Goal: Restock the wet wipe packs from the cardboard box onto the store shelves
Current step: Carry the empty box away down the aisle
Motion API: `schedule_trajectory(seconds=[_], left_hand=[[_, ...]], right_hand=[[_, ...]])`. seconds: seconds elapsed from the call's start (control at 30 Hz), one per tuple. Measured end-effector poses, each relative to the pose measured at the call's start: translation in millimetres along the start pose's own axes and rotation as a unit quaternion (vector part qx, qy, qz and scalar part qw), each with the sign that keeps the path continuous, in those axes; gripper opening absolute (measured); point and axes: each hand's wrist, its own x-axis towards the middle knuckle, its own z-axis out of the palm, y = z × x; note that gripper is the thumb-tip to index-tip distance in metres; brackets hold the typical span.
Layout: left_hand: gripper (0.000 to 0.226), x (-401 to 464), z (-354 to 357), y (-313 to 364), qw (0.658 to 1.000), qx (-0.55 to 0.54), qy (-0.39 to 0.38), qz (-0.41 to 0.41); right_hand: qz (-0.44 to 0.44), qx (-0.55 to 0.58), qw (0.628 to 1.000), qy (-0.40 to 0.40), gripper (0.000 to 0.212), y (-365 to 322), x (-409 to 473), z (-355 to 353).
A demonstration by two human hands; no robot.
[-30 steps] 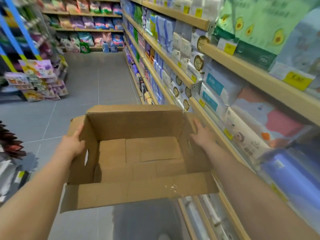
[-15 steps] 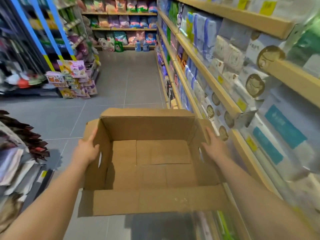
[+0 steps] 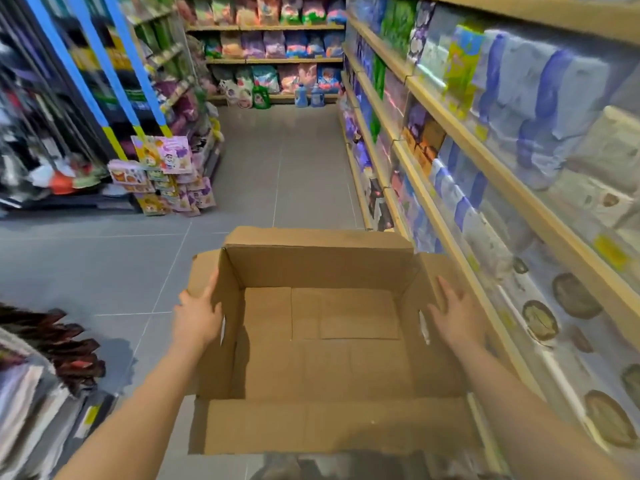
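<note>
Both hands held the cardboard box (image 3: 322,327) up over the aisle floor (image 3: 284,174): the left hand (image 3: 197,317) lay flat against the outside of the box's left wall, fingers straight and pointing forward along the raised side flap, and the right hand (image 3: 457,317) lay flat against the outside of the right wall, fingers straight too, so the box was pressed between two released palms rather than gripped. Long store shelves (image 3: 502,174) ran down the right side of the aisle, wooden-edged and packed with soft packs in blue, white and green; the nearest ones bore round brown marks and small yellow price tags, though blur hid the print. Grey tiles covered the floor, and more shelves of pink and purple bags (image 3: 273,39) closed the far end. On the left stood a rack with blue uprights (image 3: 104,71) and a hanging display of small colourful packets (image 3: 166,174). The box itself sat open at the centre, just beside the right-hand shelves, all four flaps folded outward, its brown bottom bare with no wet wipe packs inside. Two blue bottles (image 3: 310,95) stood on the floor at the far shelves
</note>
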Motion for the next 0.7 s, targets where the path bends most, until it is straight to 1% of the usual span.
schedule_trajectory(seconds=[0.17,0.33,0.5,0.7], left_hand=[[0.070,124.2,7.5,3.0,1.000,-0.017,0.000,0.020],[0.070,242.7,15.8,29.4,0.999,-0.019,0.001,0.038],[0.067,362.5,39.9,66.4,0.999,-0.021,0.002,0.028],[0.068,500.5,51.5,129.6,1.000,-0.023,0.007,0.003]], right_hand=[[0.020,0.009,0.999,0.037,0.063,-65.8,78.1,21.8],[0.022,0.024,0.999,0.036,0.063,-105.5,177.1,43.9],[0.023,0.028,0.999,0.035,0.064,-138.6,304.2,67.8],[0.002,0.022,1.000,0.006,0.065,-183.3,475.2,82.2]])
